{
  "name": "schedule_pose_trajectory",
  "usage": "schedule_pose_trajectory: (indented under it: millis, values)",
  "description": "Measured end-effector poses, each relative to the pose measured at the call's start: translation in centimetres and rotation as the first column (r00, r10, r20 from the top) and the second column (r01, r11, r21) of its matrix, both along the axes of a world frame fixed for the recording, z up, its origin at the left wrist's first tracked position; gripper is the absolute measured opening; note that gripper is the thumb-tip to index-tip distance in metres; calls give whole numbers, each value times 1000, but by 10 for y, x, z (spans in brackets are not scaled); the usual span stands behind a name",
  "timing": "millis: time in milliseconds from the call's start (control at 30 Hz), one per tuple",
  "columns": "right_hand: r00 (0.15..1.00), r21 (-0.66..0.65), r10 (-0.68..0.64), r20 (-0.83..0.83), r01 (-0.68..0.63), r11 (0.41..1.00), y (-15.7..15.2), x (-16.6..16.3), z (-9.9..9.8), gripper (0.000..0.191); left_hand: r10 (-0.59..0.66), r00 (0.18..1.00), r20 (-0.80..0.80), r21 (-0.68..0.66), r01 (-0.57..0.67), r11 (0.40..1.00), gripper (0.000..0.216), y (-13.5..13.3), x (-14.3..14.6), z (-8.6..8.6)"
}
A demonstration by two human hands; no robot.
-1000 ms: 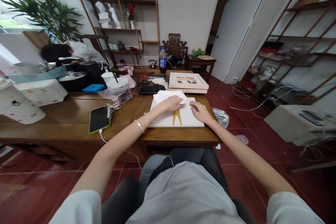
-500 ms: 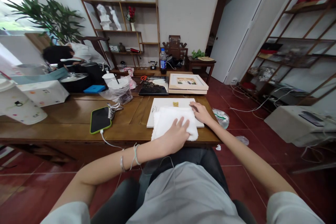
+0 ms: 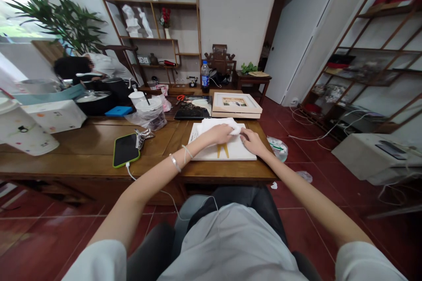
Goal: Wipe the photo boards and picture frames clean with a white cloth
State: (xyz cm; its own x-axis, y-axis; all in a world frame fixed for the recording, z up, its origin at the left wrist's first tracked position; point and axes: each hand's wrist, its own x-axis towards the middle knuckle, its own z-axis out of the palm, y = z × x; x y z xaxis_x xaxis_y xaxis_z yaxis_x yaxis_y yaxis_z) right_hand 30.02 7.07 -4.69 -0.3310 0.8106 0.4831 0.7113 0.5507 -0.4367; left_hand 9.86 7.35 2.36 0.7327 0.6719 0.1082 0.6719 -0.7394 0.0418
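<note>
Because the wooden table (image 3: 95, 140) runs wide across the view, the work takes up only its right end, in front of the person's lap. There a white board (image 3: 237, 154) lies flat, close to the table's near edge. Just beyond it sits a pale picture frame (image 3: 237, 112), which a long push away from the body might knock.

On the far part of the board lies a bunched white cloth (image 3: 214, 124); a hard pull on it could drag the board edgeward if the steadying hand is too light. Well to the left is a green-cased phone (image 3: 126, 151), its white cord (image 3: 131, 175) hanging over the edge and passing behind the left forearm; a snag there could pull the phone off.

The left hand (image 3: 219, 134) is on the cloth, its fingertips lost in the folds, so I cannot tell whether they pinch or merely press. The right hand (image 3: 253, 141) rests on the board's right side, fingers slightly bent, thumb apart, pinching nothing visible; being so near the cloth, it could block a sideways stroke.

Smallest is a yellow shape (image 3: 219, 152) on the board, partly hidden, two narrow legs showing; if poorly fixed, rubbing might shift it.
</note>
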Motion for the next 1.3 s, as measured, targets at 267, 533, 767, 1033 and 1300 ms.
schedule_pose_trajectory:
  millis: [267,533,767,1033,1300]
  values:
    - [999,-22,-49,-12,48,999,-2,-1,2,32,-10,990,143,-134,30,991,44,44,33,8]
    - [938,-110,-225,-265,202,973,-2,4,8,21,69,995,69,-19,-68,998,31,10,37,-9]
    - [929,-22,-121,-350,121,992,0,1,6,23,-55,996,-65,149,64,987,28,-84,28,-18]
    - [997,23,-31,-68,33,999,0,-2,3,25,-157,981,-118,118,171,978,24,-145,-14,-8]
    - [998,20,-12,-56,14,1000,11,1,1,23,160,985,-66,108,-152,982,28,-83,-42,-8]
